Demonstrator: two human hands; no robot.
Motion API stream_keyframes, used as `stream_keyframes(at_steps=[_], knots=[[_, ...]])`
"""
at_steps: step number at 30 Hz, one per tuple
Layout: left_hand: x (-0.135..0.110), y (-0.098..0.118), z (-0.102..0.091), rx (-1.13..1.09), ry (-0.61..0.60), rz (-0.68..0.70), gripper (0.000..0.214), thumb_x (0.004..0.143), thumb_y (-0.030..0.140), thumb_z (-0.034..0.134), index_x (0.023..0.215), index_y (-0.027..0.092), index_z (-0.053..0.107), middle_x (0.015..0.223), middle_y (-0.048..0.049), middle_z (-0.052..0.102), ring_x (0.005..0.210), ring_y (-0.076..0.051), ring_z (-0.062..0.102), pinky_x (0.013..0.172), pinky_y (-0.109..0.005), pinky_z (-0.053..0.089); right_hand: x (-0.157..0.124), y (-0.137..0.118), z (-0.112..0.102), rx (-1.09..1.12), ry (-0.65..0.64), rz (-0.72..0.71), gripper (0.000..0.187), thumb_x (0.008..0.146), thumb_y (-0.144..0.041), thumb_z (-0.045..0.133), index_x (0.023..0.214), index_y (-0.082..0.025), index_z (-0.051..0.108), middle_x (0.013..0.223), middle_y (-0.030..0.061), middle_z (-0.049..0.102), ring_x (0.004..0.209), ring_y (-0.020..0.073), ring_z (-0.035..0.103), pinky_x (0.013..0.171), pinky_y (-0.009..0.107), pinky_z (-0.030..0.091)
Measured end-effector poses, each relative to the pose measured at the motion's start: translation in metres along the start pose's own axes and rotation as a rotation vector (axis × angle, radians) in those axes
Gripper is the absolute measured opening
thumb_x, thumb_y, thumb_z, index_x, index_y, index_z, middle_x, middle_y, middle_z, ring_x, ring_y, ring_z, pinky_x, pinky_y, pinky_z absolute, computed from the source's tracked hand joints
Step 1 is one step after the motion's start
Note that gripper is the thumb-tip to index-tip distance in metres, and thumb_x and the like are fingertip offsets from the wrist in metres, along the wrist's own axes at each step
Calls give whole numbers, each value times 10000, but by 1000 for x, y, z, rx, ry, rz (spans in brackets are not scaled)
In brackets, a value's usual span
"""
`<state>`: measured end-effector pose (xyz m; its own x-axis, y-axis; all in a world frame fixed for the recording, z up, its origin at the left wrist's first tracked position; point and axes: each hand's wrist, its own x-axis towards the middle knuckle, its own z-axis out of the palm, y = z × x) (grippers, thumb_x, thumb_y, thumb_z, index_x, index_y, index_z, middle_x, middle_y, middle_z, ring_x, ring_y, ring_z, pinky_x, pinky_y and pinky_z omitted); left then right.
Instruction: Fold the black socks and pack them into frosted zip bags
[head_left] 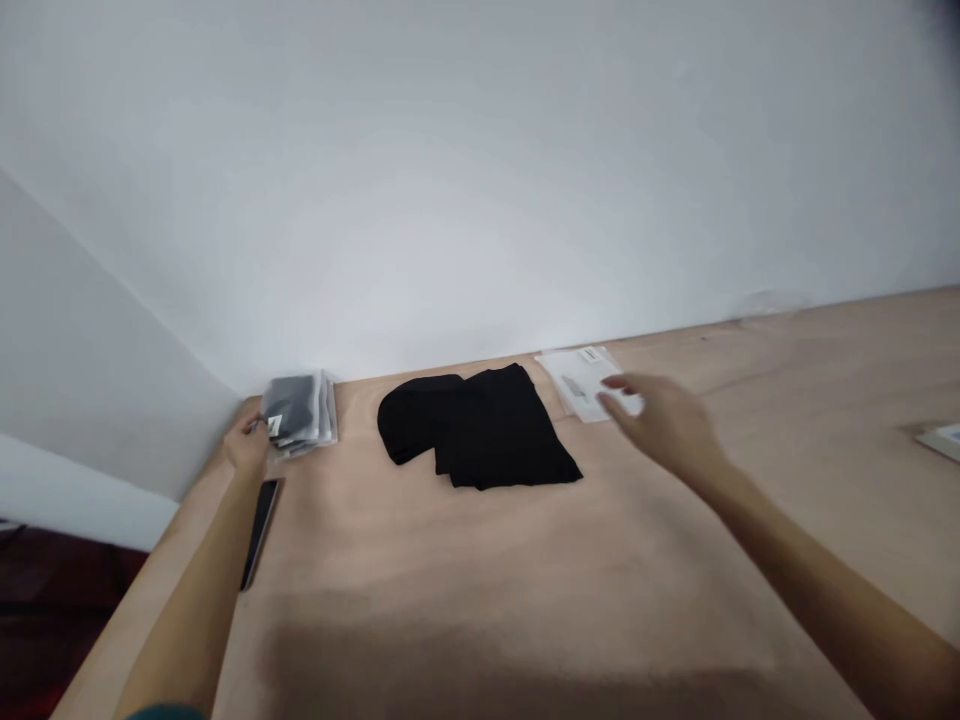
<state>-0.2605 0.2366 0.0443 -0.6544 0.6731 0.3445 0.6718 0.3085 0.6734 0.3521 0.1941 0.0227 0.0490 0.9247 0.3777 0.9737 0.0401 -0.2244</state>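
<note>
A black cloth garment (487,430), shaped like a hood with a flared lower part, lies flat on the wooden table between my hands. On the left, my left hand (246,442) is closed at the near left edge of a stack of clear plastic bags (300,410) with dark cloth inside. What its fingertips pinch is too small to make out. My right hand (667,420) reaches over flat clear plastic bags (581,380) with a small white label. Its thumb and fingers are apart, close to the bags' right edge, and hold nothing visible.
A dark flat object (261,535), partly behind my left forearm, lies on the wooden table (450,580). White wall (450,200) rises along the table's back. Crumpled clear plastic (772,303) sits against it, and a pale flat object (941,442) is at the right edge.
</note>
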Motion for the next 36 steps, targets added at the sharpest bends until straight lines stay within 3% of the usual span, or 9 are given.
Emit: stream_keyframes(at_steps=[3, 7, 11, 16, 20, 24, 26, 31, 36], knots=[[-8, 10, -8, 54, 47, 18, 348, 986, 331, 663, 1287, 163, 617, 1308, -112, 624, 1152, -281, 635, 973, -505, 542, 2, -5, 28, -81, -151, 62, 334, 991, -374, 640, 1263, -181, 626, 1258, 93, 650, 1047, 230, 668, 885, 445, 577], [-37, 24, -21, 29, 106, 137, 315, 902, 225, 665, 1203, 135, 675, 1236, -156, 657, 1351, -375, 475, 1172, -578, 320, 2, -6, 53, -158, -270, 140, 338, 990, -377, 642, 1260, -174, 626, 1245, 93, 654, 1037, 229, 671, 877, 443, 580], [-85, 35, -31, -60, 87, 263, 361, 884, 308, 630, 1216, 174, 675, 1276, -145, 628, 1339, -346, 491, 1139, -505, 393, 7, 4, 57, -194, -308, 227, 325, 995, -373, 635, 1259, -183, 629, 1257, 96, 650, 1034, 223, 669, 874, 430, 582], [-158, 47, -38, -182, -62, 396, 300, 954, 416, 556, 1165, 242, 679, 1303, -114, 605, 1215, -293, 604, 914, -391, 565, 6, 15, 51, -212, -306, 268, 314, 996, -372, 635, 1245, -181, 635, 1242, 94, 657, 1025, 220, 672, 871, 425, 582], [-207, 57, -35, -179, -291, 664, 231, 985, 323, 551, 1175, 267, 669, 1296, -131, 598, 1223, -303, 607, 935, -441, 566, -8, 16, 46, -185, -297, 227, 250, 1011, -373, 611, 1185, -201, 662, 1202, 87, 674, 975, 191, 675, 848, 383, 584], [-235, 66, -21, -104, -477, 984, 364, 984, 198, 531, 1343, 248, 567, 1356, -166, 572, 1238, -307, 595, 982, -491, 546, -26, 6, 43, -116, -239, 94, 255, 1003, -372, 622, 1163, -177, 661, 1157, 79, 682, 955, 194, 678, 838, 396, 583], [-239, 72, -9, -84, -534, 1075, 428, 977, 177, 531, 1401, 233, 519, 1349, -169, 595, 1247, -317, 591, 979, -501, 547, -34, -4, 41, -49, -212, -27, 235, 997, -358, 628, 1128, -168, 668, 1133, 72, 689, 988, 208, 674, 869, 422, 571], [-230, 88, 37, -55, -544, 1103, 482, 970, 142, 538, 1443, 234, 515, 1397, -165, 601, 1269, -323, 587, 999, -530, 525, -49, -23, 39, 170, -218, -387, 215, 902, -298, 691, 1091, -203, 734, 1161, 92, 716, 1121, 252, 652, 969, 402, 542], [-217, 100, 68, -54, -546, 1082, 235, 944, 115, 600, 1093, 225, 744, 1260, -127, 694, 1138, -305, 647, 937, -509, 542, -53, -24, 41, 262, -186, -454, 197, 919, -238, 596, 1000, -218, 775, 1119, 117, 733, 1066, 286, 686, 916, 453, 572]])
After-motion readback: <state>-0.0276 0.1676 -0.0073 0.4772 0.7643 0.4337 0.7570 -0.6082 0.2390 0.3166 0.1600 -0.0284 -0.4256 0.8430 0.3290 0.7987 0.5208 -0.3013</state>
